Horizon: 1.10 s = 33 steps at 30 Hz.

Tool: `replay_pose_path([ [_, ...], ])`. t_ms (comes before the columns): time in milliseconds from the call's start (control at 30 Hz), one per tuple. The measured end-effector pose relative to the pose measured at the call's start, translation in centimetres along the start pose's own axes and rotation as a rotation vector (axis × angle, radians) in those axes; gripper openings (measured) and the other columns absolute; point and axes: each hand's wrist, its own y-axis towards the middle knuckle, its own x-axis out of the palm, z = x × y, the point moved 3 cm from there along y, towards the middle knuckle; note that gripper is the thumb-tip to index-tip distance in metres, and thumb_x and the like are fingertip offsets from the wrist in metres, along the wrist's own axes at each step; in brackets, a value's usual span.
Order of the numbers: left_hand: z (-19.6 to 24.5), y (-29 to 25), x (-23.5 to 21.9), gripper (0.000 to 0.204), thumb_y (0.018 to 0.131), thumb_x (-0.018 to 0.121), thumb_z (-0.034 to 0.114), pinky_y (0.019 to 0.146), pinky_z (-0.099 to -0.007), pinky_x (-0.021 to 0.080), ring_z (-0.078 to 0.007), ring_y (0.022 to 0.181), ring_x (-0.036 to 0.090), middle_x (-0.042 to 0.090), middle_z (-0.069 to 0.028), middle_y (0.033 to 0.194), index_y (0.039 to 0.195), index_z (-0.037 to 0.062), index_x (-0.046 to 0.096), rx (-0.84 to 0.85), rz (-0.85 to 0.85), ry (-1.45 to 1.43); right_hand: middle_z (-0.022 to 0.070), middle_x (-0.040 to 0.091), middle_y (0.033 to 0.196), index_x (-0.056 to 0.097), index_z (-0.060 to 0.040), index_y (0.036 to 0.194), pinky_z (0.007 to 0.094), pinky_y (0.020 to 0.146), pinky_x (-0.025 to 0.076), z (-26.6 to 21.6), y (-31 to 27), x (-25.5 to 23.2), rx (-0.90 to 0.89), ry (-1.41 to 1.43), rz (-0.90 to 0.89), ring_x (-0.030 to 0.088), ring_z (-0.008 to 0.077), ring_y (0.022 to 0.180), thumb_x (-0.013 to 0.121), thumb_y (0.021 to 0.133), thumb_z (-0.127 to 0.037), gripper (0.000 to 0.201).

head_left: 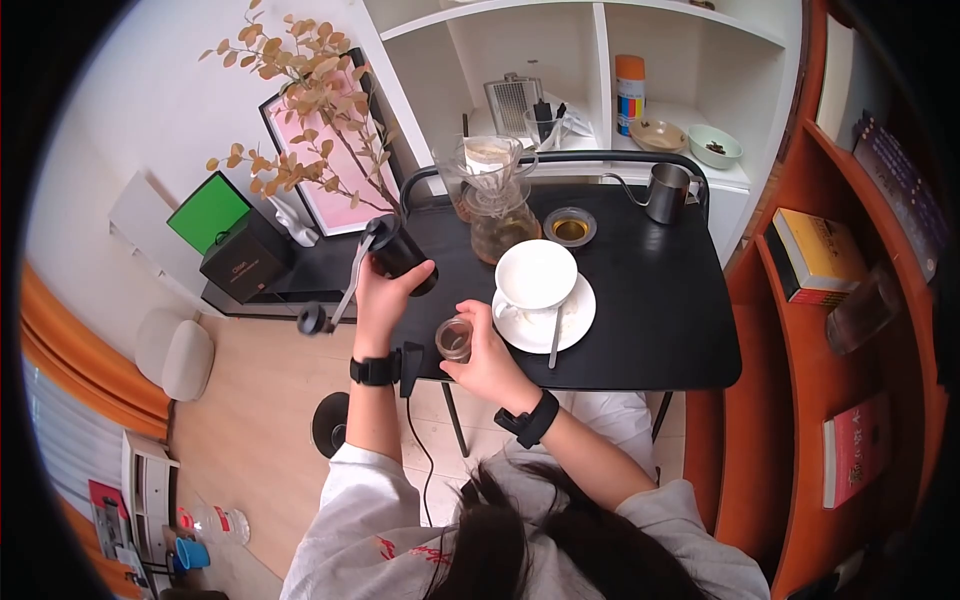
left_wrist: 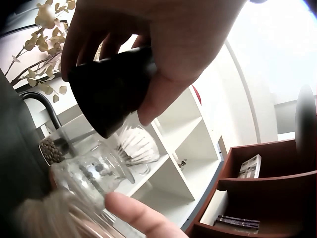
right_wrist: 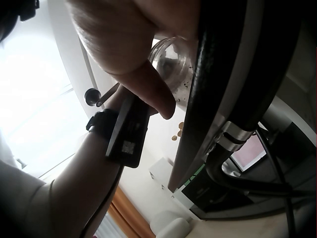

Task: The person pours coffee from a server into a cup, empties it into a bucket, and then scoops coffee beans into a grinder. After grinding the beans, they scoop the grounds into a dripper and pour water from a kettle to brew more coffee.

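Observation:
My left hand [head_left: 380, 300] grips a black hand coffee grinder [head_left: 400, 256], tilted above the table's left side. Its crank hangs out to the left, ending in a dark knob [head_left: 312, 319]. In the left wrist view the grinder's dark body [left_wrist: 111, 89] shows between fingers and thumb. Lower and to the right, my right hand [head_left: 492, 365] holds a small clear glass jar [head_left: 453, 341] at the table's front edge, some dark bits inside it. The right wrist view shows the jar [right_wrist: 171, 64] partly behind the thumb. Beside this hand, a white cup [head_left: 537, 272] tilts on a saucer [head_left: 578, 328] with a spoon [head_left: 556, 335].
On the black table [head_left: 660, 300], a glass carafe [head_left: 503, 232] bears a dripper [head_left: 490, 170] with a paper filter. A round dish [head_left: 571, 228] and a metal gooseneck kettle [head_left: 666, 195] stand farther right. White shelves [head_left: 600, 70] rise behind; a brown bookcase [head_left: 790, 380] flanks the right.

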Motion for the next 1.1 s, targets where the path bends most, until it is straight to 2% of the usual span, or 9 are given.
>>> replay_pose_path([
  [100,-2.3,2.1,0.4,0.05,0.066,0.086,0.009,0.076,-0.0288,0.053,-0.0149,0.084,0.063,0.066,-0.007,0.095,0.105,-0.0021,0.058,-0.06,-0.032,0.085,0.0225,0.046,0.126,0.024,-0.0035,0.133,0.0379,0.094,0.046,0.1,0.0,0.0,-0.009,0.003,-0.001,0.052,0.031,0.117,0.076,0.069,0.005,0.082],
  [300,-7.7,6.1,2.4,0.066,0.062,0.087,0.019,0.088,-0.0325,0.05,-0.0208,0.098,0.065,0.067,-0.0124,0.107,0.117,-0.0028,0.057,-0.142,-0.085,0.19,0.0229,0.043,0.127,0.026,-0.0012,0.132,0.0403,0.097,0.045,-0.1,0.0,0.0,-0.003,0.03,-0.003,0.054,0.0326,0.116,0.074,0.07,0.006,0.079],
  [400,-8.8,7.4,3.5,0.067,0.063,0.087,0.019,0.09,-0.0321,0.049,-0.0214,0.1,0.065,0.067,-0.0125,0.11,0.118,-0.0026,0.057,-0.148,-0.096,0.193,0.023,0.043,0.128,0.026,-0.0008,0.132,0.0399,0.097,0.045,0.0,0.0,0.0,-0.01,0.009,0.001,0.054,0.0324,0.116,0.074,0.07,0.006,0.079],
  [533,-9.6,8.7,4.4,0.064,0.064,0.086,0.016,0.091,-0.0327,0.049,-0.022,0.101,0.065,0.067,-0.0124,0.111,0.118,-0.0025,0.057,-0.141,-0.126,0.17,0.0215,0.042,0.13,0.024,-0.0006,0.133,0.0383,0.1,0.043,0.0,0.1,0.1,0.019,0.02,-0.017,0.049,0.031,0.125,0.076,0.069,0.005,0.083],
  [767,-10.3,9.4,5.8,0.062,0.064,0.086,0.014,0.091,-0.0334,0.048,-0.0226,0.101,0.064,0.067,-0.0118,0.109,0.118,0.001,0.057,-0.111,-0.204,0.192,0.0207,0.045,0.128,0.024,-0.0008,0.133,0.0375,0.1,0.044,0.4,0.1,0.2,0.024,0.012,-0.031,0.05,0.0295,0.123,0.075,0.071,0.006,0.081],
  [933,-10.6,9.1,6.0,0.066,0.064,0.086,0.013,0.092,-0.0341,0.047,-0.0234,0.103,0.062,0.064,-0.0116,0.111,0.121,0.0026,0.052,-0.078,-0.225,0.172,0.0202,0.047,0.124,0.025,-0.0014,0.133,0.0369,0.1,0.044,0.1,0.2,0.2,0.031,0.031,-0.039,0.052,0.0277,0.12,0.074,0.072,0.007,0.079],
  [1033,-11.5,9.3,6.2,0.069,0.065,0.085,0.012,0.093,-0.0342,0.046,-0.0233,0.104,0.06,0.063,-0.0121,0.113,0.123,0.0026,0.049,-0.038,-0.245,0.137,0.0215,0.045,0.126,0.03,0.0012,0.133,0.0378,0.099,0.043,0.3,0.2,0.3,0.024,0.061,-0.018,0.053,0.0317,0.117,0.073,0.07,0.007,0.076],
  [1067,-11.7,9.4,6.2,0.068,0.065,0.085,0.012,0.093,-0.0342,0.046,-0.0233,0.104,0.06,0.063,-0.0119,0.112,0.122,0.0021,0.049,-0.028,-0.248,0.13,0.0207,0.047,0.124,0.026,-0.0018,0.134,0.0368,0.1,0.044,0.3,0.2,0.3,0.02,0.015,-0.036,0.053,0.0275,0.118,0.074,0.072,0.006,0.078],
  [1100,-11.9,9.4,6.2,0.067,0.065,0.085,0.012,0.093,-0.0341,0.046,-0.0233,0.104,0.06,0.063,-0.0118,0.112,0.122,0.0017,0.05,-0.02,-0.251,0.126,0.0207,0.047,0.124,0.025,-0.0018,0.134,0.0369,0.1,0.044,0.4,0.2,0.2,0.009,0.003,-0.035,0.053,0.0275,0.118,0.074,0.072,0.006,0.079],
])
